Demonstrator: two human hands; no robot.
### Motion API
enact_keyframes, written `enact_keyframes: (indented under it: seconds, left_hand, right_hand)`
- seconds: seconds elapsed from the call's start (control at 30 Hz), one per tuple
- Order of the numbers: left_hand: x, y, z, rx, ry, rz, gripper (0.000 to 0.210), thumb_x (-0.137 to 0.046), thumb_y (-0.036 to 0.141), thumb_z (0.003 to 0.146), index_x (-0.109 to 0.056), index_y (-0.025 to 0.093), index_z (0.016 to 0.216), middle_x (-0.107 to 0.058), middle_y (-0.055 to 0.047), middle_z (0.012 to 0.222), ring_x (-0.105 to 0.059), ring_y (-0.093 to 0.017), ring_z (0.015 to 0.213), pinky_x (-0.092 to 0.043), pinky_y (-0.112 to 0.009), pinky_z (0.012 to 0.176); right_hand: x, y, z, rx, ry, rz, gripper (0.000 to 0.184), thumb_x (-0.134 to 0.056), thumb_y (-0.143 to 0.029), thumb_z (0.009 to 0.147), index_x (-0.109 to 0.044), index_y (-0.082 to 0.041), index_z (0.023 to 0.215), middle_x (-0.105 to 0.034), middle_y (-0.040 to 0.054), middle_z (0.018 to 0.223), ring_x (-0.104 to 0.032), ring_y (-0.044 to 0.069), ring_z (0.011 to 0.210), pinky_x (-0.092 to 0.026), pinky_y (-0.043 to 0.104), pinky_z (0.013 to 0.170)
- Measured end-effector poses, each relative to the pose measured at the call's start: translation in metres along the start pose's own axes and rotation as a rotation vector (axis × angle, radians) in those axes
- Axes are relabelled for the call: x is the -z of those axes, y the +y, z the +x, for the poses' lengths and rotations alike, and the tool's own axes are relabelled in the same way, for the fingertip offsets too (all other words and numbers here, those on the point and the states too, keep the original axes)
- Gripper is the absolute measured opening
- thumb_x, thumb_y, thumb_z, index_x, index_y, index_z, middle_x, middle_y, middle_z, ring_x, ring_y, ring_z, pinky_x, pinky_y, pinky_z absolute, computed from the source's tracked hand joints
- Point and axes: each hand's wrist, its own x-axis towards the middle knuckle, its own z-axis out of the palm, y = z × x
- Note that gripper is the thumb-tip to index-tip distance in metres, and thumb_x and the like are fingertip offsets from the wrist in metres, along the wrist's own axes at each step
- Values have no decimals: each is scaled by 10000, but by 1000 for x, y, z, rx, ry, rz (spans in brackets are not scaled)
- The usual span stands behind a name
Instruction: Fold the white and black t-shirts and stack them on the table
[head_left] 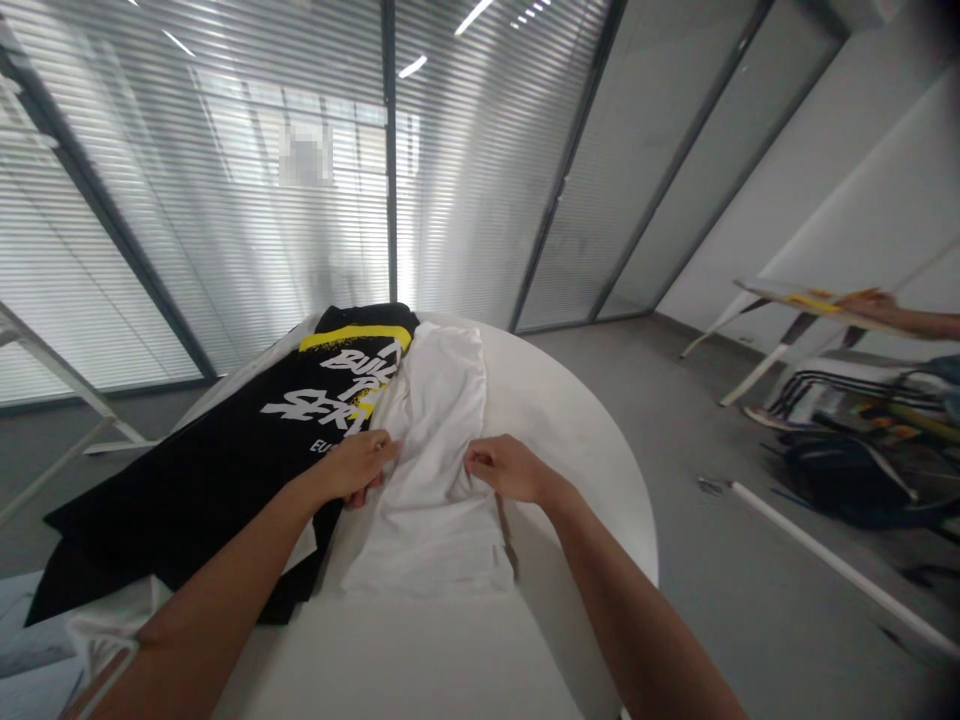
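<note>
A white cloth garment (435,400), folded into a long narrow strip with some wrinkles, lies on a round white table (592,420). My left hand (364,462) pinches its left edge, with fingers curled in. Opposite, my right hand (510,465) grips the right edge between thumb and fingers. Which kind of garment it is, I cannot tell. Just left of it, partly under my left forearm, spreads a black garment (225,470) with white lettering and a yellow band. Its near end hangs past the table's edge.
Glass partitions with blinds (480,200) stand behind the table. At the right, another person's hand (866,302) rests at a second table (787,292). A dark bag (840,470) and a white pole (825,555) lie on the floor. A white frame (67,375) stands at left.
</note>
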Motion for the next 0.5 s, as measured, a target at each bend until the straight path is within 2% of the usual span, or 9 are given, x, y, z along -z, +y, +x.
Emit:
enact_keyframes:
  seconds: [0.1, 0.2, 0.37, 0.5]
  left_hand:
    - [-7, 6, 1, -73, 55, 217, 409, -429, 590, 839, -527, 199, 766, -618, -13, 645, -541, -130, 412, -340, -229, 422]
    - [-8, 10, -2, -179, 36, 294, 380, -481, 547, 821, -542, 192, 701, -613, -18, 653, -560, -136, 515, -355, -230, 492]
    - [8, 4, -7, -192, -193, 20, 303, -534, 489, 788, -494, 200, 705, -533, 30, 551, -499, -119, 445, -325, -224, 447]
    - [24, -5, -8, -219, -211, -188, 254, -561, 382, 729, -444, 195, 603, -435, 49, 461, -438, -98, 426, -313, -217, 459]
  right_hand:
    - [-4, 0, 2, -67, 91, -86, 211, -529, -382, 886, -625, -198, 925, -629, 0, 730, -522, 123, 635, -297, 241, 591]
    - [-8, 2, 3, -60, 34, -96, 238, -610, -325, 826, -592, -211, 1035, -620, -19, 724, -520, 118, 627, -282, 232, 579]
    - [-6, 4, 1, 48, -63, -22, 190, -550, -167, 793, -633, -206, 959, -590, -31, 673, -506, 108, 618, -301, 217, 579]
    - [-1, 4, -2, 42, -121, 137, 198, -510, -99, 736, -655, -178, 847, -616, -23, 680, -534, 107, 619, -336, 206, 579]
